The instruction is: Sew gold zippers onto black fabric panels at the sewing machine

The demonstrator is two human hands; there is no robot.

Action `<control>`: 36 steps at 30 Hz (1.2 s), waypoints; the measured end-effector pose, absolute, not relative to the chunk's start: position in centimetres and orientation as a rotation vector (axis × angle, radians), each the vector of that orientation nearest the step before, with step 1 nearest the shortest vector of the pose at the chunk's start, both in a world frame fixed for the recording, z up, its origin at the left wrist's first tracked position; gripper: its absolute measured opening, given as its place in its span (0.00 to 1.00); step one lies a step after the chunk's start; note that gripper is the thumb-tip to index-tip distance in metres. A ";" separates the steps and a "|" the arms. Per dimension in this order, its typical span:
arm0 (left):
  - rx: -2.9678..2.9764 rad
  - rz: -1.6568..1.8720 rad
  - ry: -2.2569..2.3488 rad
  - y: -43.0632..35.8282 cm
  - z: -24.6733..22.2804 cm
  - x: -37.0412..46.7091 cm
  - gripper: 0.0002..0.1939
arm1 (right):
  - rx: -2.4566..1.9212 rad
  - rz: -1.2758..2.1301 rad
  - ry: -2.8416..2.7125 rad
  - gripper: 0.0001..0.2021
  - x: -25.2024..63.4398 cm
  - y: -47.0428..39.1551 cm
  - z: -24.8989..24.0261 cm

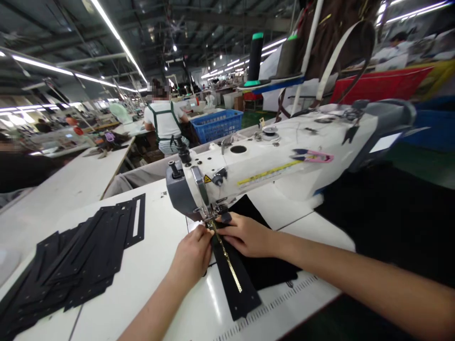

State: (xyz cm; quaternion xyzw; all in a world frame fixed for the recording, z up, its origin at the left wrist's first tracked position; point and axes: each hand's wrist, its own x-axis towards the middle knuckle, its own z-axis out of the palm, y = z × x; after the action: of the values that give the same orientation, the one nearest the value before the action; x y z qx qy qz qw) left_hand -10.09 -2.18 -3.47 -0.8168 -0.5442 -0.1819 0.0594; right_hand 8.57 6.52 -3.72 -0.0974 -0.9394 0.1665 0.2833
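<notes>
Running from the near edge of the white table (277, 317) toward the needle end of a sewing machine (284, 156), a black strip (236, 303) carries a gold-coloured zipper (232, 273) along its middle. Ruler marks (270, 308) line the near table edge beside the strip's near end. A wider black cloth (270, 277) lies beneath and to the right of the strip. Left hand (194, 251): nearly closed, thumb and fingers drawn together on the strip's left edge, just on the near side of the needle area. Right hand (245, 234): partly open, fingers bent and slightly parted, fingertips resting on the strip right of the zipper; whether they pinch any material cannot be told. Farther left, well apart from the hands, many black pieces (81, 251) overlap in a loose, fanned pile. Beyond the hands, the machine's white arm extends to the far right, bearing a yellow measuring tape (268, 173) and pink-handled snips (316, 156). Past it, on the right, thread cones (255, 59) stand on a blue shelf (273, 85), near a red bin (384, 85). Farther off, left of a blue basket (216, 125), a co-worker (163, 118) stands, back turned.
</notes>
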 end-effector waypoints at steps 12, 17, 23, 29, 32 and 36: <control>-2.398 -0.685 -1.672 -3.5 -3.8 -9.1 0.18 | -0.748 0.413 -2.569 0.09 6.7 4.1 -2.6; -2.360 -0.682 -1.582 -4.6 -4.2 -8.2 0.14 | -0.729 0.339 -2.511 0.11 7.8 2.7 -3.9; -2.348 -0.686 -1.496 -5.0 -4.5 -8.1 0.12 | -0.605 0.130 -2.544 0.19 8.0 0.9 -5.4; -2.415 -0.620 -1.491 -4.5 -4.2 -8.5 0.12 | -0.664 0.167 -2.621 0.20 7.7 1.3 -5.1; -2.426 -0.602 -1.482 -4.2 -4.2 -8.6 0.12 | -0.635 0.170 -2.660 0.21 7.7 1.9 -5.0; -2.406 -0.638 -1.474 -3.5 -4.3 -8.8 0.11 | -0.601 0.135 -2.645 0.21 7.4 2.6 -5.2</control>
State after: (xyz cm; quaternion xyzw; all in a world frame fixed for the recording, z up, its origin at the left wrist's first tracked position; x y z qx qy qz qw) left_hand -8.78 -3.54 -4.30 -0.8252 -0.5057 -0.2187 0.1241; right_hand 7.42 2.62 -5.21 -0.2162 -0.9520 0.0484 0.2113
